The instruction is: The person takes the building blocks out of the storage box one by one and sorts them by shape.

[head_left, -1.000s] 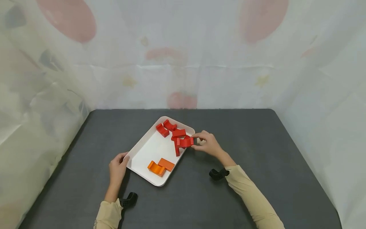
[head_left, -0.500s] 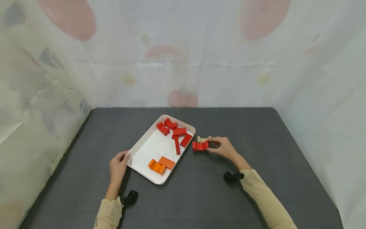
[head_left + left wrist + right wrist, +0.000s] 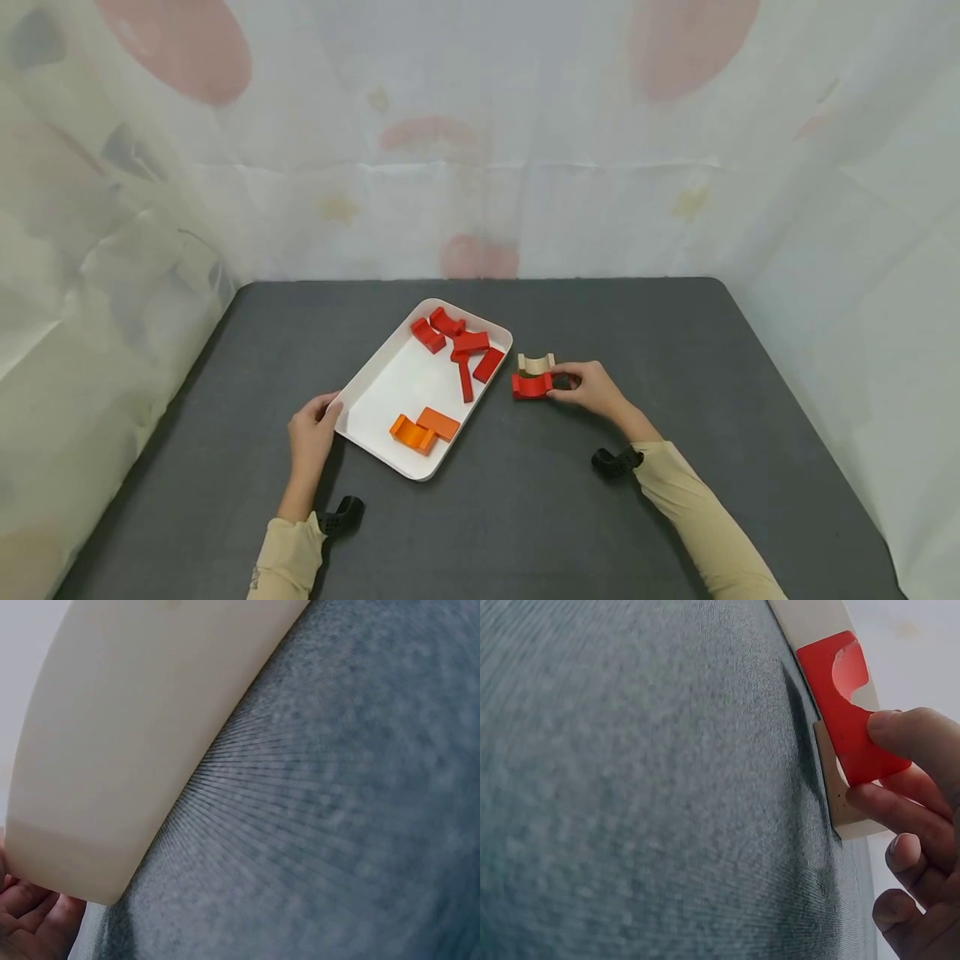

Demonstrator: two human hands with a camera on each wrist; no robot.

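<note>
My right hand (image 3: pixel 585 385) pinches a red arch block (image 3: pixel 531 385) on the dark table, just right of the white tray (image 3: pixel 375 379). A beige arch block (image 3: pixel 536 363) sits right behind the red one. In the right wrist view the red block (image 3: pixel 844 712) is held between thumb and fingers (image 3: pixel 900 814), with the beige block (image 3: pixel 838 796) beside it. My left hand (image 3: pixel 311 433) holds the tray's near left corner; the left wrist view shows the tray wall (image 3: pixel 142 742) and fingertips (image 3: pixel 34 926). Several red blocks (image 3: pixel 459 346) and two orange blocks (image 3: pixel 423 431) lie in the tray.
The table (image 3: pixel 675 500) is covered in dark grey cloth, with a pale patterned curtain (image 3: pixel 480 142) around its back and sides. Black wrist mounts (image 3: pixel 341 517) show at both sleeves.
My right hand carried the red arch block out of the tray to the right and set it down on the table in front of the beige block. The left hand stayed on the tray.
</note>
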